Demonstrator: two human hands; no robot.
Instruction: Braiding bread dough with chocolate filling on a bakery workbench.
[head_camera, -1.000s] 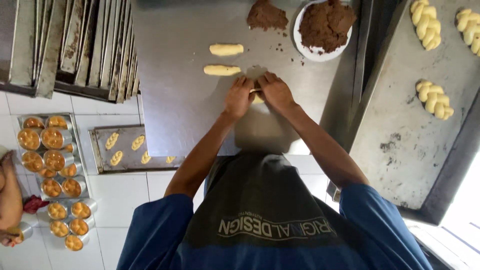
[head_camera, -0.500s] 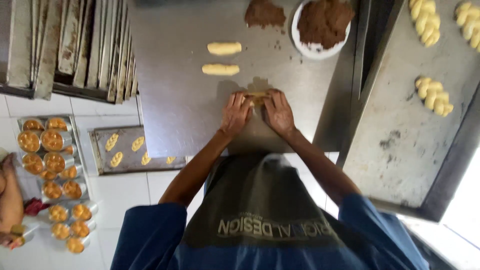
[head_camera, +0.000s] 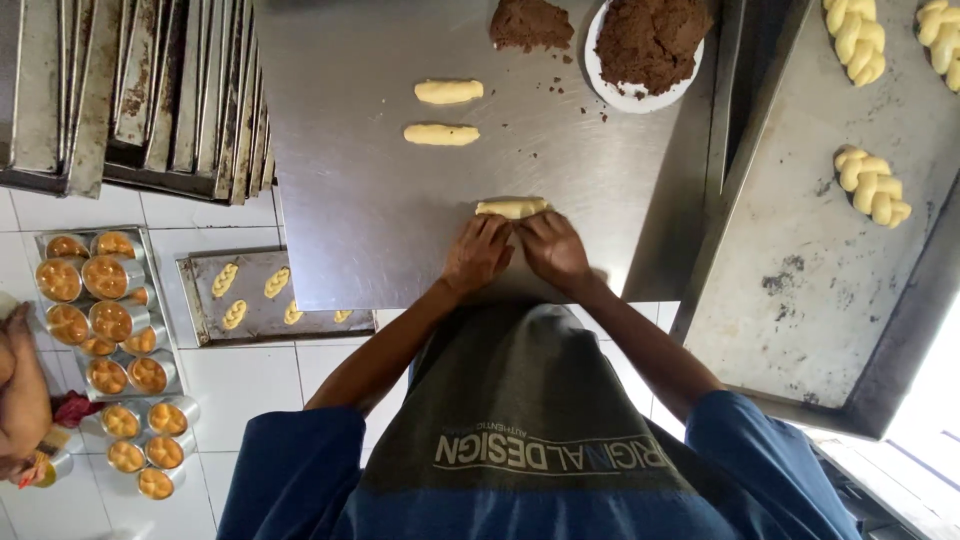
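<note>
A pale dough roll (head_camera: 512, 207) lies on the steel table (head_camera: 360, 200), close to its near edge. My left hand (head_camera: 478, 255) and my right hand (head_camera: 552, 250) sit side by side on the roll's near side, fingers curled onto it and covering part of it. Two more finished dough rolls (head_camera: 447, 91) (head_camera: 441, 134) lie farther out on the table. A heap of brown filling (head_camera: 530, 25) and a white plate (head_camera: 612, 92) piled with the same filling stand at the far side.
A large metal tray (head_camera: 800, 290) on the right carries braided dough pieces (head_camera: 872, 185). Stacked empty trays (head_camera: 150, 90) stand at the left. On the tiled floor are a tray of small dough shapes (head_camera: 262, 295) and several round tins of buns (head_camera: 100, 330). Another person's arm (head_camera: 20, 390) shows at far left.
Both hands have drawn back toward my body with the dough roll between them. The roll now shows longer beyond my fingertips.
</note>
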